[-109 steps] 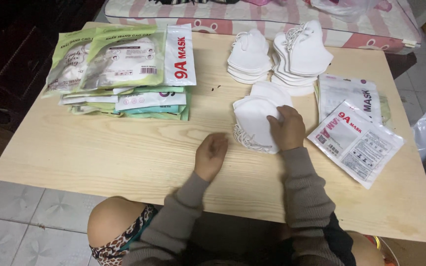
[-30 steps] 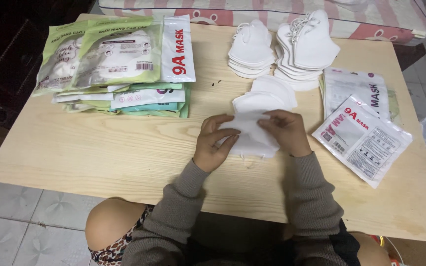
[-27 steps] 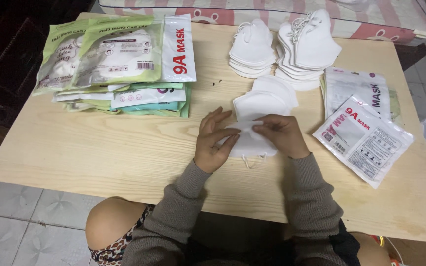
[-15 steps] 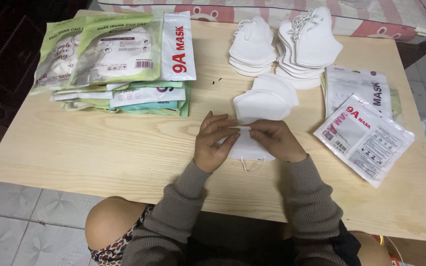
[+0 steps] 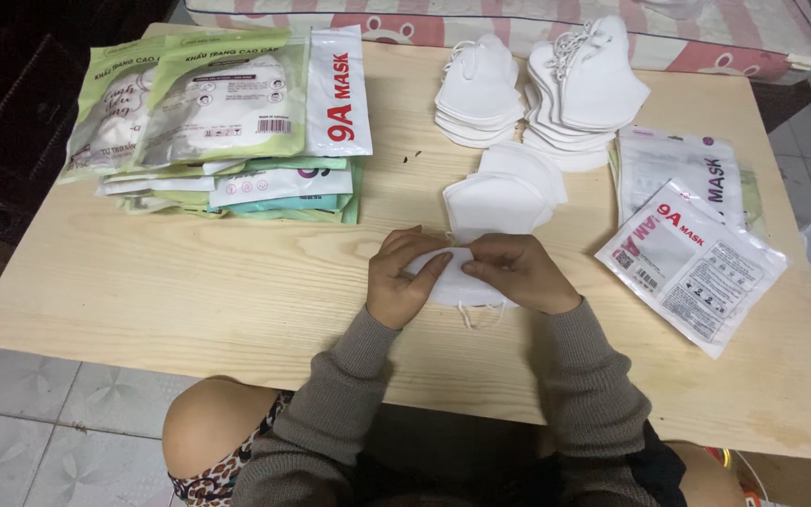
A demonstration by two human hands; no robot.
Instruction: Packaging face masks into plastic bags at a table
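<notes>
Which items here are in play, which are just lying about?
In hand: folded white mask, left hand, right hand.
Lying about: loose mask pile, two mask stacks, green packet stack, white pouches, wooden table.

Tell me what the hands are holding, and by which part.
Both the left hand and right hand hold one folded white mask by its upper edge, pressed on the wooden table.

1. The mask (image 5: 457, 286) is white and soft. It lies flat on the table (image 5: 237, 291), mostly hidden.
2. Thin white ear strings poke out at its near edge.
</notes>
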